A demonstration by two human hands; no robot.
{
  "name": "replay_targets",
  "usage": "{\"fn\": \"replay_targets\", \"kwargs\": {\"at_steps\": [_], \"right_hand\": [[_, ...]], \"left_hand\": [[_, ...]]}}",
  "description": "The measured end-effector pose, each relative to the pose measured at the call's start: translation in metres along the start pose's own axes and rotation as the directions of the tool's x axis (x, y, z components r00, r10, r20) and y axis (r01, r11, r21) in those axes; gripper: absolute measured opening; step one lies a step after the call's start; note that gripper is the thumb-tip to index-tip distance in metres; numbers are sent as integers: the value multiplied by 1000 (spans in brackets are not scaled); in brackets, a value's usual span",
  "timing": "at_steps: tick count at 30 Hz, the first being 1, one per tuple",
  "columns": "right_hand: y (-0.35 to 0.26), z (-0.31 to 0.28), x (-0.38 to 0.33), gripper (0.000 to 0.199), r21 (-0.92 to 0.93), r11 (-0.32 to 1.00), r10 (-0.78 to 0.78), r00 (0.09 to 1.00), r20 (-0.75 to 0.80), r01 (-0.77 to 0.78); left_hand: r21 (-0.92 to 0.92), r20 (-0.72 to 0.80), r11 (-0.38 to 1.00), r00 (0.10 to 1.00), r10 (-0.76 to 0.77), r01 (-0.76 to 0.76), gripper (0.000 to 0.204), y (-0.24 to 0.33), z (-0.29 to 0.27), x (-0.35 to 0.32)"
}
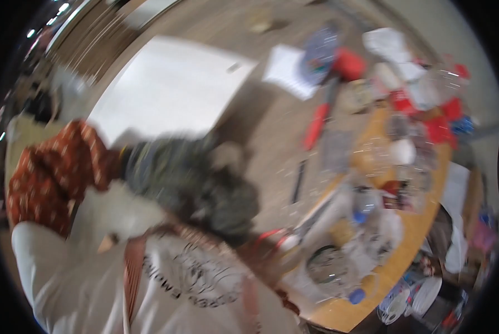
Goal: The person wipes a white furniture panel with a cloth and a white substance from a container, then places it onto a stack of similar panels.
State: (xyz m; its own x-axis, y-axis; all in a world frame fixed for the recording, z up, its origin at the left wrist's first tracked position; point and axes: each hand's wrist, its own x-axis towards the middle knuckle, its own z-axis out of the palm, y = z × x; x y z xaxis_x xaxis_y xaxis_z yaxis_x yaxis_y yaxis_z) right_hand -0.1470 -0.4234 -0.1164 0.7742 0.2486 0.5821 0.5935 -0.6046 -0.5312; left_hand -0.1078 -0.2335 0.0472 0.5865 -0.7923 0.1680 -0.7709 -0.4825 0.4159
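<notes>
The whole picture is smeared by motion. My left arm, in a red patterned sleeve (54,172), reaches in from the left. It ends in what looks like a grey-green glove on my left hand (188,181), held in front of my white shirt (149,278). A pale blurred shape (227,156) sits at the glove's upper edge; I cannot tell whether the hand grips it. My right hand does not show.
A wooden table with a curved edge (422,222) on the right is crowded with clear plastic containers, blue-capped bottles, red items and white papers. A red-handled tool (316,125) lies on the brown surface. A large white sheet (171,86) lies at the upper middle.
</notes>
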Motion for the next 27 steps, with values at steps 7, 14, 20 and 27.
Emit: {"fn": "replay_targets", "kwargs": {"at_steps": [7, 14, 20, 27], "right_hand": [[-2, 21, -6, 43, -89, 991, -115, 975, -191, 99], [10, 22, -6, 37, -137, 981, -166, 966, -199, 140], [1, 19, -7, 31, -97, 982, -177, 966, -187, 161], [0, 23, -11, 25, -105, 975, -211, 959, -190, 194]], "left_hand": [[-147, -529, 964, 806, -265, 220, 37, -64, 57, 4], [42, -483, 990, 870, -96, 132, 37, -88, 74, -4], [281, -599, 956, 794, 103, 88, 25, -68, 47, 7], [226, -563, 970, 825, 52, 93, 29, -62, 50, -1]]}}
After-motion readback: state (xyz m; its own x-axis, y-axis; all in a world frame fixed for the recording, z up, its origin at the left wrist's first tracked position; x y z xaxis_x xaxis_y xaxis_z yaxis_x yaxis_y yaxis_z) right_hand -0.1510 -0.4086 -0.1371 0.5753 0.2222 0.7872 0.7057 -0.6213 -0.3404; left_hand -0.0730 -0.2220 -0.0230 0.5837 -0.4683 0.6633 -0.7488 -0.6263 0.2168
